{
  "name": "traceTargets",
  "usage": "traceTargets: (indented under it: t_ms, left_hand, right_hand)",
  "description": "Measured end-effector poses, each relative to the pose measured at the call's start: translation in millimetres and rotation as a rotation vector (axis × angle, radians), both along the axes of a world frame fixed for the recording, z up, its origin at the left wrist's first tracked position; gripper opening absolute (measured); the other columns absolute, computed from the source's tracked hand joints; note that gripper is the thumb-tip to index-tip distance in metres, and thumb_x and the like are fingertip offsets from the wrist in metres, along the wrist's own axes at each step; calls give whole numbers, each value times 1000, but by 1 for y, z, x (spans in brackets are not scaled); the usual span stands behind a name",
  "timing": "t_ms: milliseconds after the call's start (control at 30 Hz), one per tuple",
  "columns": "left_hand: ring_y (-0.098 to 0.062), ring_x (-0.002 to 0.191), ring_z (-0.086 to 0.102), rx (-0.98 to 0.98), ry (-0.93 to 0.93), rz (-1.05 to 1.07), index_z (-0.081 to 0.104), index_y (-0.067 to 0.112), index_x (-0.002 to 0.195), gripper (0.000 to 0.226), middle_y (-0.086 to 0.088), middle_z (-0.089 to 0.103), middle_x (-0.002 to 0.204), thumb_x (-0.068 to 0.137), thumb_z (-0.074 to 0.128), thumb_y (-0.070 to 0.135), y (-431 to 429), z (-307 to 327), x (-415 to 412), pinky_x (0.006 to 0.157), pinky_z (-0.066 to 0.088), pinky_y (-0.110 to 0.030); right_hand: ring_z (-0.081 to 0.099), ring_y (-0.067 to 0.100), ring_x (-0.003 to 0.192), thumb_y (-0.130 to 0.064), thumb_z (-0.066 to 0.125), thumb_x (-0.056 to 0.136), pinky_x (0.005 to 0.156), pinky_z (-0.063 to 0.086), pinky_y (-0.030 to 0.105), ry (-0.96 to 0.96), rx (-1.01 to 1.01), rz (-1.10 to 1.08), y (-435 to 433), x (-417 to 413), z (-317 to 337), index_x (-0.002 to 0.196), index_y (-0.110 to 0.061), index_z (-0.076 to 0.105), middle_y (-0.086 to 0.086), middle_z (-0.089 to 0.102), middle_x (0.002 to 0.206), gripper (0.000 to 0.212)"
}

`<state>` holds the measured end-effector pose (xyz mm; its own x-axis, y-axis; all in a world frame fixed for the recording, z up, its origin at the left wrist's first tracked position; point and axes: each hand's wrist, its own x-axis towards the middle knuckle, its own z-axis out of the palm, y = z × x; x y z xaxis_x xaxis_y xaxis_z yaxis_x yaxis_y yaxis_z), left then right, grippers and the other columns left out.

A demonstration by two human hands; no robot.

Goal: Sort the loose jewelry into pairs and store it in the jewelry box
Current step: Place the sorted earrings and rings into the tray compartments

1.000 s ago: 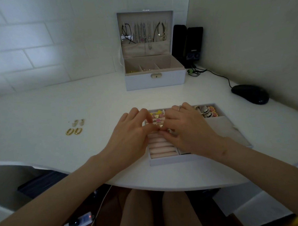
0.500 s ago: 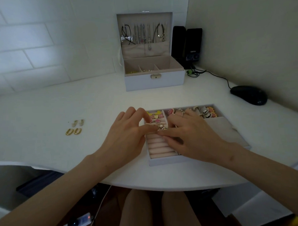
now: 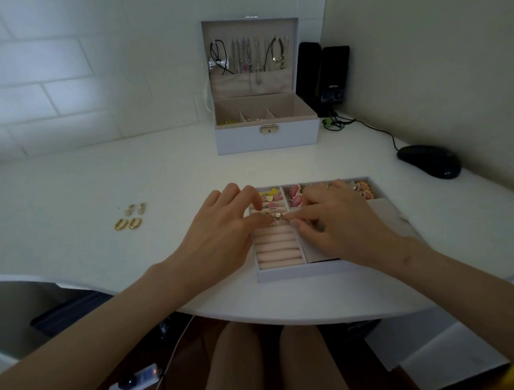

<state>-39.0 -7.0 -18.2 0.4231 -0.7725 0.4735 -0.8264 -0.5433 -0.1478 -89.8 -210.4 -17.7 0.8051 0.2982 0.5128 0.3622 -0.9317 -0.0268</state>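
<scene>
An open tray [image 3: 283, 274] of the jewelry box lies at the table's front edge, with pink ring rolls on its left side and coloured pieces in its far compartments. Both hands hover over it with fingertips meeting. My left hand [image 3: 219, 237] and my right hand [image 3: 339, 223] each pinch at a small gold earring pair [image 3: 276, 219] sitting on the upper ring rolls. Two gold hoop earrings [image 3: 127, 223] and a pale pair of earrings [image 3: 135, 209] lie loose on the table to the left. The jewelry box [image 3: 265, 138] stands open at the back.
Necklaces hang inside the box's raised lid [image 3: 249, 56]. Two black speakers [image 3: 327, 76] stand right of the box, with a cable running to a black mouse [image 3: 429, 160]. The white table [image 3: 102, 178] curves toward me at the front edge.
My right hand has slid back and to the right, uncovering pink pieces in the far compartment. The fingertips have parted slightly, and the gold earrings now show between them.
</scene>
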Motion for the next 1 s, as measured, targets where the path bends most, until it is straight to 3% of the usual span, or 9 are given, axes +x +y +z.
traceTargets:
  t_ms: [100,233,333,433,533,667,833,1000]
  left_hand:
    - [-19,84,41,1,-1,8,69,24,102,43,-3,59,102,79,34,16,0,0,1,67,32,-29]
    - [-19,84,44,-39,58,20,70,24,102,41,-1,59,101,80,36,18,3,-1,2,68,34,-28]
    - [-20,84,46,-54,72,12,68,21,104,39,-1,59,101,81,37,18,5,-2,1,68,36,-28]
    - [-16,86,44,-136,114,51,64,17,107,37,0,57,100,81,37,23,15,2,4,71,34,-25]
    - [-12,81,46,-264,188,187,59,18,106,22,4,57,96,87,51,24,39,8,14,71,38,-29]
    - [-16,84,51,-321,304,487,56,19,102,20,7,56,92,85,63,27,85,17,40,71,37,-31]
    - [-19,85,50,-279,447,814,55,18,96,21,2,58,91,85,64,34,127,19,77,72,40,-33]
    - [-20,81,52,-181,629,879,57,17,91,20,-4,58,91,85,64,34,137,12,101,72,41,-32]
  right_hand:
    - [35,5,62,-37,43,85,65,23,25,31,64,12,-1,0,1,77,-21,76,-14,38,67,37]
    - [35,-5,58,-43,40,85,64,21,11,86,212,23,-1,0,5,87,-20,77,-15,43,66,44]
    - [39,0,57,-43,38,84,59,25,17,80,242,16,2,1,7,83,-16,77,-12,45,65,47]
    - [46,9,57,-43,42,83,59,31,21,78,314,39,11,4,12,89,-23,76,-9,50,63,40]
    - [50,9,60,-42,48,83,66,31,14,116,329,81,31,9,20,95,-26,74,-11,50,66,33]
    - [50,9,71,-32,57,90,77,36,22,285,274,132,68,29,28,106,-26,70,-8,55,80,21]
    - [53,13,93,-27,58,89,81,39,27,417,271,192,126,81,36,112,-24,67,-5,59,95,24]
    - [58,17,106,-21,62,87,87,45,28,515,298,185,177,126,32,112,-19,66,0,62,118,26]
